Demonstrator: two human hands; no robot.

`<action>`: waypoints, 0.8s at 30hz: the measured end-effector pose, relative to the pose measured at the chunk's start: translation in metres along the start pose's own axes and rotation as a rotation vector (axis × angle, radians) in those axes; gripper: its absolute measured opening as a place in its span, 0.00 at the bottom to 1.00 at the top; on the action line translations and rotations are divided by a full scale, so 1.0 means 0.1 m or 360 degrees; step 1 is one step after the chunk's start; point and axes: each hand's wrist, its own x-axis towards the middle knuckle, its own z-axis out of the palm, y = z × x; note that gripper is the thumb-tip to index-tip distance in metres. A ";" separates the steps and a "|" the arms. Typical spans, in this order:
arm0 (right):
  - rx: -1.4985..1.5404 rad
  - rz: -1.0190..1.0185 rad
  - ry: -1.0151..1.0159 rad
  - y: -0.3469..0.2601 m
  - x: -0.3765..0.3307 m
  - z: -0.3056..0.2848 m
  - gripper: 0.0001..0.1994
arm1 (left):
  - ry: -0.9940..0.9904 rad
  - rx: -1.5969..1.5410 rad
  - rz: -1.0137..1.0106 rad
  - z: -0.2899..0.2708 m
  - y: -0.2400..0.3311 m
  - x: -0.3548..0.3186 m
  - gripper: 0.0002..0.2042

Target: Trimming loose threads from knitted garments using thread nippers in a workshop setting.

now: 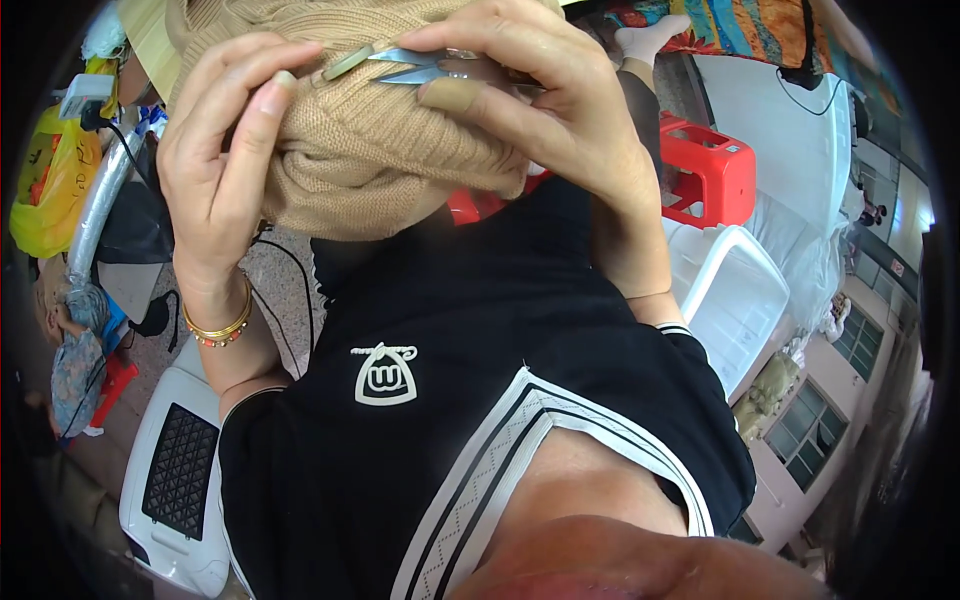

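Knitwear fills the top of the head view: a tan ribbed sweater bunched up close to the camera, held between both my hands. My left hand is curled around the sweater's left edge, fingers bent over the knit and thumb pressing in, gripping the fabric; gold and beaded bangles sit at that wrist. My right hand is closed around a small pair of thread snips, the steel blades pointing left and lying right on the ribbing near the sweater's upper edge, just beside my left fingertips.

Below the sweater my black top with white-striped trim takes up the middle, so there is little free space between hands and body. To the right, a red plastic stool stands just beyond my right forearm, with a white plastic chair near it. Lower left, a white machine with a black grille sits on the floor, and a yellow bag hangs at the far left rim, well apart from my hands.
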 end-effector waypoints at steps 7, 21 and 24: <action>0.0260 0.0526 -0.0090 -0.29 0.11 -0.12 0.20 | -0.0018 -0.0032 -0.0061 0.13 0.01 -0.01 0.08; 0.0509 0.1197 -0.0164 -0.34 0.30 -0.17 0.18 | 0.0388 0.0432 -0.0025 0.24 0.25 -0.08 0.05; -0.0483 0.0176 -0.0084 -0.23 0.21 -0.09 0.16 | 0.0412 0.0444 0.0094 0.24 0.24 -0.06 0.05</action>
